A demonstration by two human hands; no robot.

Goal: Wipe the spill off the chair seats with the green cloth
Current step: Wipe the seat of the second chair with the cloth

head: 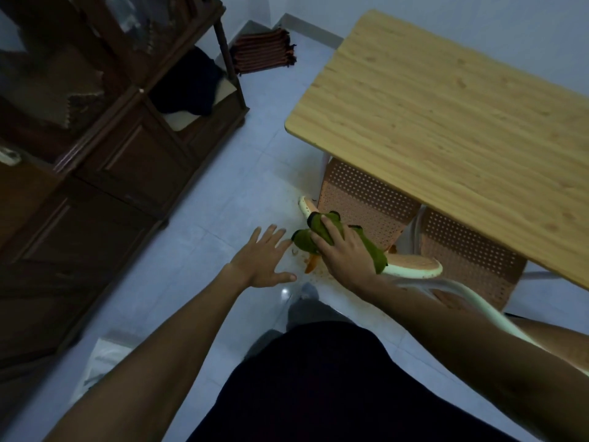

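Your right hand (345, 253) presses green cloth (322, 236) on back edge of chair (366, 199), fingers closed on it. Your left hand (261, 260) wide open, holds nothing. Orange spill (310, 266) on floor below.

A pale tiled floor (223, 199) is carrying a wooden counter (446, 122), two perforated orange chairs (366, 199) tucked under it, and a dark cabinet (111, 161). A folded striped cloth (263, 52) is lying by the wall, and orange spill marks (310, 266) are spotting the tiles beside the nearer chair.
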